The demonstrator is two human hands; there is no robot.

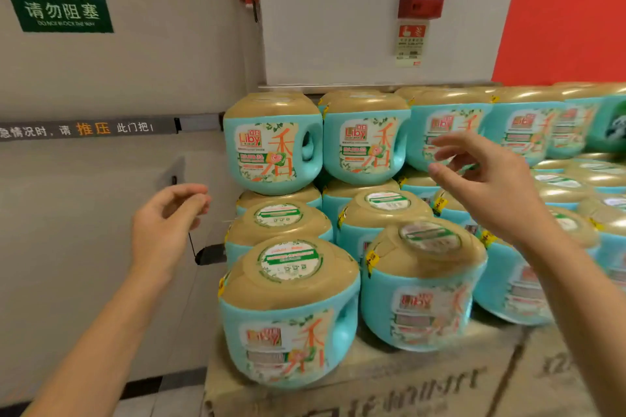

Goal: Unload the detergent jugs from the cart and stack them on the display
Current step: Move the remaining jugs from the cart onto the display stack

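Now, with the left hand [166,223] and right hand [481,179] hovering empty, each grip loosely apart, beside the squat teal plastic detergent jugs with tan lids [288,315] tiered on brown cardboard cartons [372,382], the next jug should probably be seated squarely, label outward.

Teal detergent jugs [364,142] with tan caps stand upright in stepped tiers on the display [372,379].
The front-left jug [288,315] sits at the display's front edge, with its label facing out and its handle to the right. The front-right jug [423,288] just beside it looks slightly tilted, and its label is blurred. The rows behind rise to a top tier.
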